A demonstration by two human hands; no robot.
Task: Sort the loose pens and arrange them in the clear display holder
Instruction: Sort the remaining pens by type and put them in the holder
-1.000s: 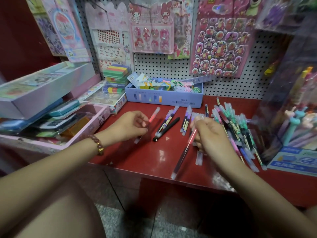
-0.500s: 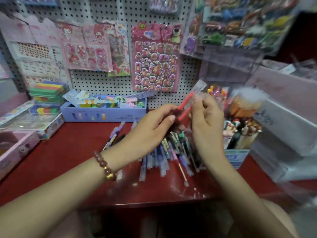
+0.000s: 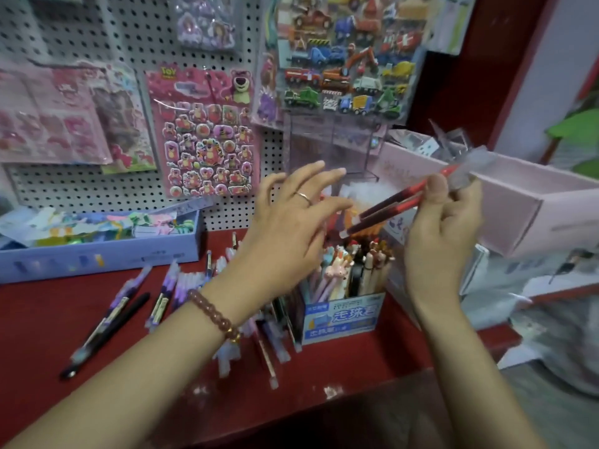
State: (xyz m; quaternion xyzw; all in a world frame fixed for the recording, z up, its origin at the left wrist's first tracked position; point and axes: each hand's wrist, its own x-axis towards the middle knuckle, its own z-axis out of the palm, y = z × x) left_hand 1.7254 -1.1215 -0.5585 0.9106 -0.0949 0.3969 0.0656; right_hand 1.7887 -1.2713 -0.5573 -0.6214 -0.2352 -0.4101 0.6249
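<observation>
Head view, single camera. Right hand (image 3: pixel 444 231) grip is closed: thumb and curled fingers pinch two red-barrelled pens with clear caps (image 3: pixel 395 202). They are held together in the air, tilted, with the capped ends up-right and the lower ends pointing down-left. Left hand (image 3: pixel 288 222) grip is open, fingers spread and nearly straight, holding nothing. It hovers just left of the red pens' lower ends; I cannot tell whether a fingertip touches them. Thin ring (image 3: pixel 303 196) on one finger, brown bead bracelet (image 3: pixel 212 314) on the left wrist.

Clear acrylic display holder (image 3: pixel 353 140) stands at the back against the white pegboard (image 3: pixel 64 27), behind both hands. Its walls are see-through and blurred, so I cannot read its contents. The red pens are in front of it, in the hand. Blue-and-white cardboard box (image 3: pixel 340 319), packed with upright animal-topped pens, stands on the red table (image 3: pixel 39 335) below the hands.

Loose pens (image 3: pixel 168 286), mostly purple and clear, lie in a rough fan on the table left of that box, partly under the left forearm. One black pen (image 3: pixel 110 330) lies at the left edge of the group, beside a purple one. Long lavender tray (image 3: pixel 97 259) of mixed paper items sits back left, against the pegboard. Pink bear sticker sheet (image 3: pixel 204 140) and vehicle sticker sheet (image 3: pixel 343 59) hang above. Pale pink box (image 3: pixel 518 202) sits at the right, behind the right hand.
</observation>
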